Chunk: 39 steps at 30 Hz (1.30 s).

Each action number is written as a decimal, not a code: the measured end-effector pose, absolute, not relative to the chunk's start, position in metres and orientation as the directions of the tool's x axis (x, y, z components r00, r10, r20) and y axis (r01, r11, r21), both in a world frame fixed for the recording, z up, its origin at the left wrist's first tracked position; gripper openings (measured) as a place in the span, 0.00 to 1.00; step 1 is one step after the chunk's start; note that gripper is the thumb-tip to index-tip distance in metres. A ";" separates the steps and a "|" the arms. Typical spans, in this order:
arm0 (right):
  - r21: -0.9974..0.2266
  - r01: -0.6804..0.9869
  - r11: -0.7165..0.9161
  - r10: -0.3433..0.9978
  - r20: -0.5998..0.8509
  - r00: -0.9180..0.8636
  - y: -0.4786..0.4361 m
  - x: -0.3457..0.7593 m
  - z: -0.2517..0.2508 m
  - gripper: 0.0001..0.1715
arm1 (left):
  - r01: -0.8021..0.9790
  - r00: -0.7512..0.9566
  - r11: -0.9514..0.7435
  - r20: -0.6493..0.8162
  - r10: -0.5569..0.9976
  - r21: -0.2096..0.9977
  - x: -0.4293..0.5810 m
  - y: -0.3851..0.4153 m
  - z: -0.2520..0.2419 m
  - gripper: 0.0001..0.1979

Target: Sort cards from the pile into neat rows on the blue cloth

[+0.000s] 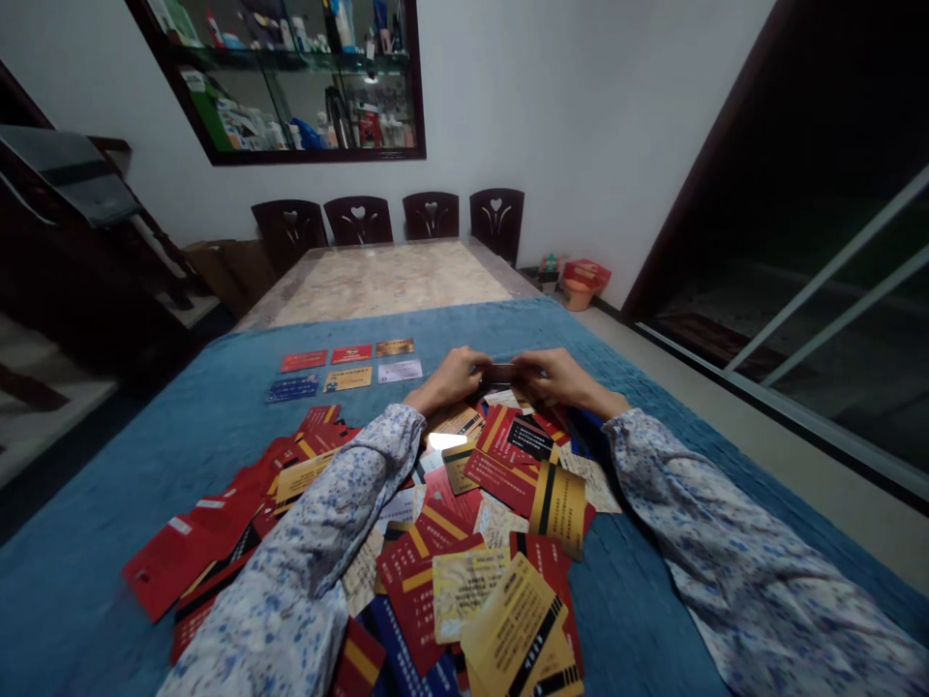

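Note:
At the far edge of the card pile, my left hand point(461, 376) and my right hand point(552, 376) pinch a dark reddish-brown card point(501, 373) by its two ends. It is seen nearly edge-on, so its printing cannot be read. Below my hands and between my forearms spreads a loose heap of red, gold, blue and white plastic cards point(500, 479). Gold cards with dark stripes point(514, 624) lie on top at the near end. Left of my left hand, several cards lie apart in two rows, among them a gold card point(348, 378), a blue card point(292, 388) and a white card point(400, 371).
A blue cloth point(239, 416) covers the near part of the table; the far part has a marbled top point(384, 276). Several dark chairs point(359, 221) stand behind it. Red card sleeves point(210, 523) lie beside my left forearm. An orange bucket point(579, 293) stands by the wall.

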State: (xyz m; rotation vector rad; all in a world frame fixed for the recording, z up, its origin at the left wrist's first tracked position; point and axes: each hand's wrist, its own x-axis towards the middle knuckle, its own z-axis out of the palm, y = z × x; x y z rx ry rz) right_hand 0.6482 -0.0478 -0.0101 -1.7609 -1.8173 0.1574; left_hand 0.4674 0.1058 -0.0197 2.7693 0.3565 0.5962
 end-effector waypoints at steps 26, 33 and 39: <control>-0.321 0.941 0.107 0.831 0.548 0.093 -0.038 0.648 -0.036 0.23 | 0.158 0.863 -0.881 0.372 0.342 0.445 0.468 0.100 -0.021 0.25; -0.294 0.938 0.182 0.808 0.588 0.028 -0.037 0.642 -0.035 0.31 | 0.253 0.817 -0.883 0.402 0.414 0.395 0.468 0.098 -0.014 0.24; -0.270 0.954 0.134 0.839 0.543 0.036 -0.038 0.635 -0.034 0.33 | 0.306 0.798 -0.859 0.381 0.467 0.411 0.462 0.094 -0.003 0.27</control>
